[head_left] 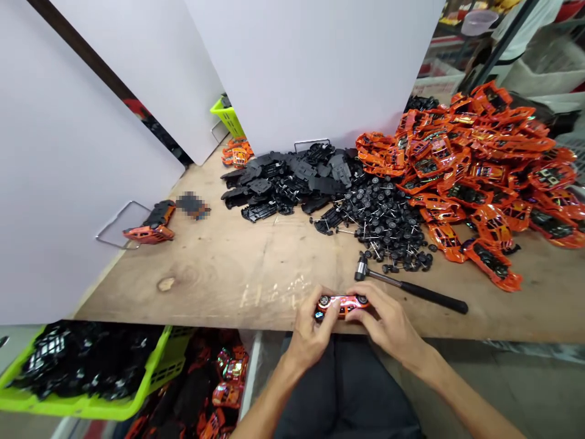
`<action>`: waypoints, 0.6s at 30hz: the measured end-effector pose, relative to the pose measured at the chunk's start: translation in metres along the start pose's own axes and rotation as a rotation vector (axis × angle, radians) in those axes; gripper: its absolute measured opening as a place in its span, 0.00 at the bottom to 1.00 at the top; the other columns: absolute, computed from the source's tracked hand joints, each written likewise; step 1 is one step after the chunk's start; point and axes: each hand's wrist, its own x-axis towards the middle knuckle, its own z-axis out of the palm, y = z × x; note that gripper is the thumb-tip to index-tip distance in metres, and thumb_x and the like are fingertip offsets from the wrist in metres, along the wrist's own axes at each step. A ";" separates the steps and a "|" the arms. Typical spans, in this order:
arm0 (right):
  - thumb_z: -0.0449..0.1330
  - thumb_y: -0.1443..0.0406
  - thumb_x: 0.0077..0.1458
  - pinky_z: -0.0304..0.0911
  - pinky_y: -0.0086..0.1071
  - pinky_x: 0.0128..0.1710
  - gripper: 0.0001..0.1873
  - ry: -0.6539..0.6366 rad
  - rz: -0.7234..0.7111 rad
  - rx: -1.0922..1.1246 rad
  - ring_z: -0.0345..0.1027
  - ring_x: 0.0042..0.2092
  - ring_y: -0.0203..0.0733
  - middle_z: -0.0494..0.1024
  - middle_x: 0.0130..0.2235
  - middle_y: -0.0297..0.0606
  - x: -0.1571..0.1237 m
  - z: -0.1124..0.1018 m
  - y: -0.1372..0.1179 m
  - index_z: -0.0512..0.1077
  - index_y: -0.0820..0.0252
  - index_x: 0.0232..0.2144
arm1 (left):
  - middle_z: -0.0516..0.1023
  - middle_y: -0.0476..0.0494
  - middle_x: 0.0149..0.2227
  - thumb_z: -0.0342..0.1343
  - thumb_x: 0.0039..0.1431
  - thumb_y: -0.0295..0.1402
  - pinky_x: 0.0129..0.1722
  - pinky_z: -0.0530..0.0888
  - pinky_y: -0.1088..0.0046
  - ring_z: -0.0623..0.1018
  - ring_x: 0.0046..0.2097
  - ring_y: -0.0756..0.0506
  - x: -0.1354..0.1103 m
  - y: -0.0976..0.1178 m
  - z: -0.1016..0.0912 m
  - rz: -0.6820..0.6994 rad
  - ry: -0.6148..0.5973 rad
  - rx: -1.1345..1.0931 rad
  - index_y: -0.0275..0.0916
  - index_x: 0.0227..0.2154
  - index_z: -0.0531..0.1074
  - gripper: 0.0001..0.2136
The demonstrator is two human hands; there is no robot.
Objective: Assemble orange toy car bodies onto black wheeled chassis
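Observation:
Both of my hands hold one small orange toy car (343, 303) at the near edge of the wooden table (228, 268). My left hand (313, 332) grips its left end, with fingers curled round it. My right hand (386, 323) closes on its right end. The car lies with its black wheels showing on top. A small hammer (409, 286) with a black handle lies on the table just beyond my right hand.
A heap of black wheels on axles (388, 225) and black chassis plates (292, 180) lies mid-table. Orange car bodies (479, 171) pile up at the right. White boards (311, 67) stand behind. A green basket (86, 372) of black parts sits below left.

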 end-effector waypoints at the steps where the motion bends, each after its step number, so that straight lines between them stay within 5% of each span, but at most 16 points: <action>1: 0.65 0.68 0.63 0.73 0.35 0.48 0.13 0.022 0.048 0.036 0.76 0.47 0.46 0.80 0.47 0.39 0.000 0.002 0.002 0.71 0.53 0.49 | 0.77 0.47 0.34 0.54 0.72 0.40 0.37 0.70 0.72 0.75 0.35 0.48 -0.001 -0.002 0.000 -0.038 -0.012 -0.038 0.39 0.39 0.74 0.10; 8: 0.66 0.68 0.63 0.72 0.36 0.48 0.09 0.180 0.098 0.144 0.77 0.47 0.47 0.81 0.44 0.40 -0.007 0.016 0.007 0.75 0.54 0.45 | 0.82 0.43 0.43 0.58 0.69 0.39 0.48 0.72 0.70 0.80 0.47 0.43 -0.002 -0.006 0.001 -0.022 0.008 -0.128 0.40 0.43 0.78 0.09; 14: 0.73 0.65 0.56 0.70 0.32 0.44 0.13 0.124 0.207 0.175 0.76 0.42 0.43 0.82 0.42 0.34 -0.005 0.012 0.008 0.77 0.52 0.43 | 0.81 0.46 0.39 0.58 0.68 0.41 0.43 0.71 0.70 0.77 0.41 0.44 0.001 -0.003 0.004 -0.198 0.013 -0.233 0.40 0.40 0.77 0.09; 18: 0.72 0.62 0.57 0.70 0.33 0.45 0.11 0.158 0.224 0.174 0.76 0.43 0.44 0.82 0.41 0.35 -0.006 0.012 0.005 0.77 0.53 0.42 | 0.79 0.48 0.36 0.55 0.69 0.38 0.42 0.69 0.71 0.75 0.39 0.45 -0.001 0.002 0.012 -0.164 0.071 -0.222 0.40 0.36 0.75 0.09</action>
